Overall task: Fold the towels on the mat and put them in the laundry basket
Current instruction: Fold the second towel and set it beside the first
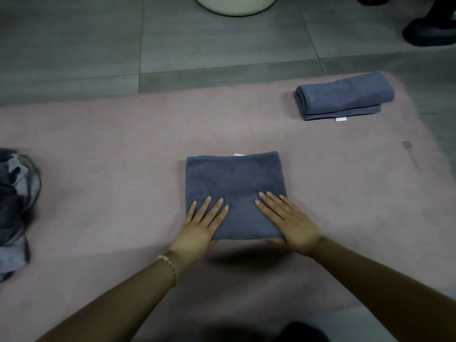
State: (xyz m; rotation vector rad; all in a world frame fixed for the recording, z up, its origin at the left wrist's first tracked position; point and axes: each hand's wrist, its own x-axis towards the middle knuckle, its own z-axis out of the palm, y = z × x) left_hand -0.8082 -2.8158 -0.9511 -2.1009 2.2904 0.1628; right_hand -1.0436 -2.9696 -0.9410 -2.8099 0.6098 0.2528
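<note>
Left hand (201, 224) and right hand (291, 223) lie flat and apart, fingers straight, pressing the near corners of the towel (234, 183), a plush slate-grey square in the middle of the pink mat (111, 156). A second towel (343, 95), folded, lies at 2 o'clock, a crumpled heap (14, 206) at 9, and a round cream basket (234, 6) at 12.

Single view only, head-mounted wide-angle. Looks forward and steeply down from above at pink mat (123, 149) on floor. Close range: forearms enter from bottom edge. Far edge catches grey floor tiles (86, 40). No second view, nothing shared.
</note>
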